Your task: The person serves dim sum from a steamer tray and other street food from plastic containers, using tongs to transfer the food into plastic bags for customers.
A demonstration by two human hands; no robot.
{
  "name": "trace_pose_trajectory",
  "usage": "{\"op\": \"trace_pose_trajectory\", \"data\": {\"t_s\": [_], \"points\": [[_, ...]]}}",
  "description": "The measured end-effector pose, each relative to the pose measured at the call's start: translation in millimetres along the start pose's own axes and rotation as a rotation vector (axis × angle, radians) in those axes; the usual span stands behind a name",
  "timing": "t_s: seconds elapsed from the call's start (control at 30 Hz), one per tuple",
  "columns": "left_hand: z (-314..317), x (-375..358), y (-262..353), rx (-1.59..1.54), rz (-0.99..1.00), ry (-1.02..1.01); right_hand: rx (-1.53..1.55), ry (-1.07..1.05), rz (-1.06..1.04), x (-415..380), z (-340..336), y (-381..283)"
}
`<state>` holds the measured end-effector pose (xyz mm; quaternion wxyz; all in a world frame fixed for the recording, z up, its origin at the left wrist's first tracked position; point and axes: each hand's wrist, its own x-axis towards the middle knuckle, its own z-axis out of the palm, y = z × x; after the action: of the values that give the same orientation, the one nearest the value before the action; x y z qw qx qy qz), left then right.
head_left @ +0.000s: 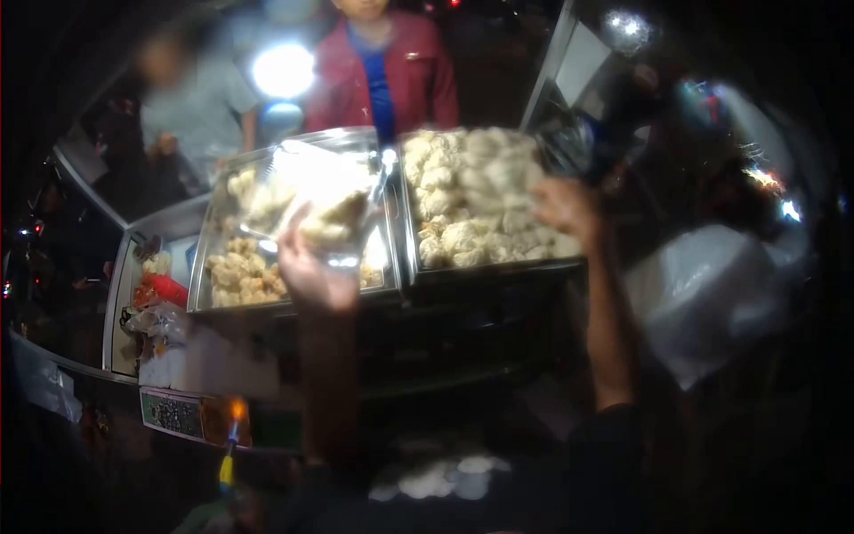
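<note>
My left hand point(316, 274) is wrapped round the lower part of a clear plastic bag point(336, 218) with pale food pieces inside, above the left metal tray point(197, 283). Golden lumps of food point(238, 274) lie in that tray. The right tray point(498, 270) is heaped with pale, round food pieces point(454, 200). At its right edge is my right hand point(565, 206), its fingers bent together over the pieces; blur hides whether anything is between them.
Across the trays stand a person in a red jacket point(427, 76) and a person in a light shirt point(200, 116). A white plastic bag point(707, 294) hangs at the right. On the left are a side compartment with a red item point(167, 287) and a small flame point(237, 409).
</note>
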<state>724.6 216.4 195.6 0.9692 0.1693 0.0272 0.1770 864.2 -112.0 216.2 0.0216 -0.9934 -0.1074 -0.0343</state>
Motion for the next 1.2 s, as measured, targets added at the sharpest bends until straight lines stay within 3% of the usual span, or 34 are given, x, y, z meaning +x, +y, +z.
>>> {"op": "trace_pose_trajectory", "data": {"t_s": [0.13, 0.27, 0.4, 0.5, 0.53, 0.63, 0.7, 0.9, 1.03, 1.2], "points": [[-1, -2, 11, 0.052, -0.014, -0.055, -0.033, -0.106, 0.027, -32, -10, -18], [2, -1, 11, 0.048, -0.047, -0.055, -0.031, 0.043, 0.092, -27, 12, -1], [3, 2, 6, 0.033, -0.047, 0.023, 0.198, 0.007, 0.079, -11, 19, 31], [5, 2, 5, 0.025, -0.068, -0.014, 0.56, 0.015, 0.074, 2, 19, 42], [7, 1, 5, 0.023, -0.073, -0.008, 0.443, 0.163, -0.031, 5, 25, 38], [7, 3, 4, 0.042, -0.091, 0.047, 0.241, 0.057, -0.037, 4, 15, 8], [14, 0, 5, 0.093, -0.08, 0.15, 0.199, 0.102, 0.013, 2, 6, 18], [4, 1, 9, 0.044, -0.059, 0.0, -0.104, 0.15, 0.206, -15, 2, 19], [2, 4, 12, -0.004, -0.063, -0.028, -0.158, 0.323, 0.11, -18, 34, 22], [3, 9, 14, -0.022, -0.072, 0.024, -0.106, 0.211, 0.152, -28, 29, 32]]}}
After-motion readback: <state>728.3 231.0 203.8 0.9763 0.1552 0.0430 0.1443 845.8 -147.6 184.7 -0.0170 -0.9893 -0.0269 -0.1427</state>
